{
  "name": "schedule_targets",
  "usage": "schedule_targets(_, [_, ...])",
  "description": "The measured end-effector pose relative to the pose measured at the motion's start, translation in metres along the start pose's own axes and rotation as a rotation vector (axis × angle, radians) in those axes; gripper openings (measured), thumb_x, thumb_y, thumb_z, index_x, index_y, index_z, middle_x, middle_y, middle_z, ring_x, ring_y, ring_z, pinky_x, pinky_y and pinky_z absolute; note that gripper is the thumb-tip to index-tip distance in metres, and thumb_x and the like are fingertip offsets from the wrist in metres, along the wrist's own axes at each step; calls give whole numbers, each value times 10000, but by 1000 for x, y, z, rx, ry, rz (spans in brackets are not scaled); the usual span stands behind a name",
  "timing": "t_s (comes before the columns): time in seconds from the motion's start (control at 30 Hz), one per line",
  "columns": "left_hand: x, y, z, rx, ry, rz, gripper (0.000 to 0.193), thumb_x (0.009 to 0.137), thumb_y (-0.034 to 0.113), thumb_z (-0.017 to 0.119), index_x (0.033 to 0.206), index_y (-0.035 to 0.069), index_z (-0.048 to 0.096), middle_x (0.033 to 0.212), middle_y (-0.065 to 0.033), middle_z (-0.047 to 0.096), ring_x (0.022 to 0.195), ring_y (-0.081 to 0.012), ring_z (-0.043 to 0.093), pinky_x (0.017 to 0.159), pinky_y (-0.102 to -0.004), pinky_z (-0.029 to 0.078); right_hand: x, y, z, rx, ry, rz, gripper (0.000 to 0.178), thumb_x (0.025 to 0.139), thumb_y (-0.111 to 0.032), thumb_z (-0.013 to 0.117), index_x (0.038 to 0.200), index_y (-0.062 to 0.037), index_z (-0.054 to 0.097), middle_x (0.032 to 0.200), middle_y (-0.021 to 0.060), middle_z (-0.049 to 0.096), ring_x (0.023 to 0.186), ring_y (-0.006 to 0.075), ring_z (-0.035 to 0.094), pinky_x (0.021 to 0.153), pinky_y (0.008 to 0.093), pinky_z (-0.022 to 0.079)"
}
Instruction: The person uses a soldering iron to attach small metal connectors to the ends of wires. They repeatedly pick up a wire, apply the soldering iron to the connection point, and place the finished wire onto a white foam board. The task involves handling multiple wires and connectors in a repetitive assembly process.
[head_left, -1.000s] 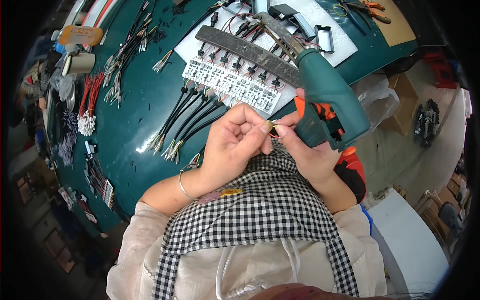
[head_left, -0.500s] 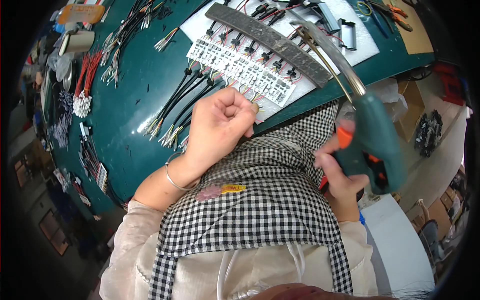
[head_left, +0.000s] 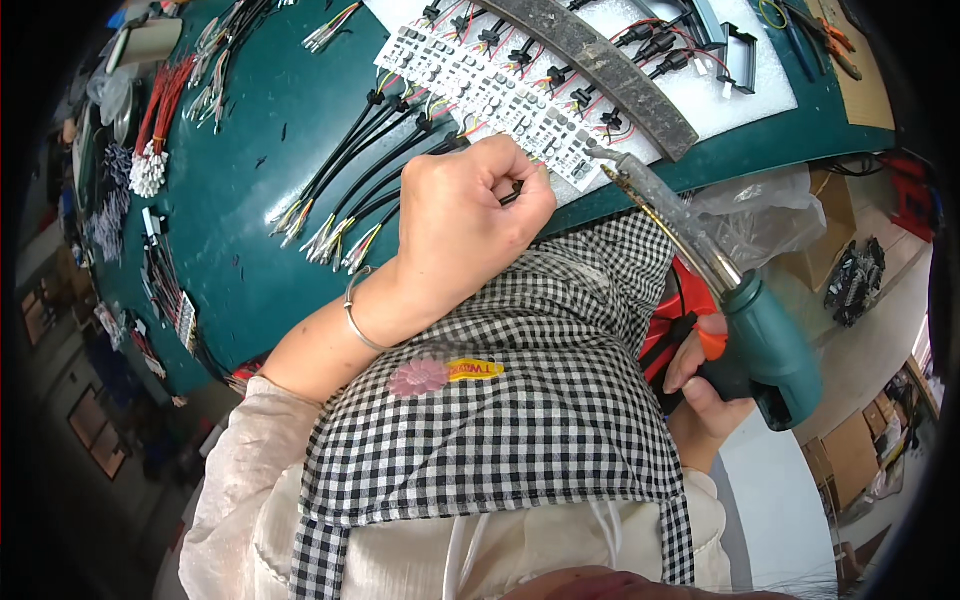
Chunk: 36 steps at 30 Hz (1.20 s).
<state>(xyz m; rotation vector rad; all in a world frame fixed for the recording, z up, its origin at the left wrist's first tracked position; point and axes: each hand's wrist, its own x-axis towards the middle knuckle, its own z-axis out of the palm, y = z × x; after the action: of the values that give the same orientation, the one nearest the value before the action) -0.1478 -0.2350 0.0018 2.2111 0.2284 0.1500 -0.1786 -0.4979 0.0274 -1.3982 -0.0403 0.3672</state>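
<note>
My right hand [head_left: 698, 380] is wrapped around the grip of a green soldering gun [head_left: 775, 350] with an orange trigger. Its metal tip points up and left, close to the right end of a strip of white circuit boards [head_left: 490, 95]. Near that same end, my left hand [head_left: 470, 205] is closed in a fist on a black cable [head_left: 511, 193], of which only a short piece shows between the fingers. Several black cables [head_left: 345, 160] with stripped, coloured ends fan out from the boards' near edge. The fist hides the joint at the board.
A dark curved bar [head_left: 610, 80] lies across the wires behind the boards, on a white foam sheet [head_left: 765, 95]. Red-and-white wire bundles [head_left: 160, 130] lie on the green table [head_left: 260, 180] at left. Pliers [head_left: 835, 45] rest at far right; a clear plastic bag [head_left: 765, 215] sits below the table edge.
The soldering gun has swung down and its tip now sits nearer the boards' right end. My left hand has turned knuckles-up, and black cable now shows in its fist. The view has shifted slightly.
</note>
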Motion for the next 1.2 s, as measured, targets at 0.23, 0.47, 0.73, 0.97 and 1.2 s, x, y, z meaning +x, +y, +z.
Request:
schedule_targets(0.23, [1, -1, 0, 24, 23, 52, 142, 726, 37, 669, 619, 11, 580, 470, 8, 517, 420, -13, 428, 407, -176, 332, -5, 7, -2, -77, -10, 48, 496, 674, -167, 744, 1026, 79, 493, 556, 77, 509, 449, 161, 471, 431, 248, 387])
schedule_targets(0.47, [1, -2, 0, 16, 59, 80, 141, 714, 35, 669, 607, 20, 578, 452, 3, 495, 401, -23, 420, 400, -182, 327, -3, 10, 4, -129, 60, 28, 423, 652, -121, 745, 952, 50, 501, 575, 84, 498, 459, 162, 477, 430, 246, 394])
schedule_targets(0.73, [2, -2, 3, 27, 81, 129, 139, 704, 15, 661, 604, 21, 565, 447, 11, 483, 395, -20, 409, 394, -181, 315, -6, 10, -4, -156, -21, 105, 299, 652, -41, 714, 920, 9, 589, 729, 70, 578, 605, 186, 529, 601, 300, 439])
schedule_targets(0.97, [4, -3, 2, -5, 84, 129, 133, 697, 1, 655, 605, 24, 561, 438, 20, 451, 393, -21, 380, 387, -184, 297, -28, 10, -21, -851, -27, -15, 298, 663, -96, 756, 938, -92, 643, 922, 35, 642, 821, 251, 567, 722, 349, 466])
schedule_targets(1.2, [2, -2, 5, 28, 100, 165, 142, 687, -7, 647, 591, 30, 549, 423, 19, 410, 380, -22, 353, 376, -189, 277, -6, 4, -2, -203, -4, 64, 385, 662, -56, 729, 1000, 30, 568, 745, 88, 595, 624, 188, 562, 578, 298, 465])
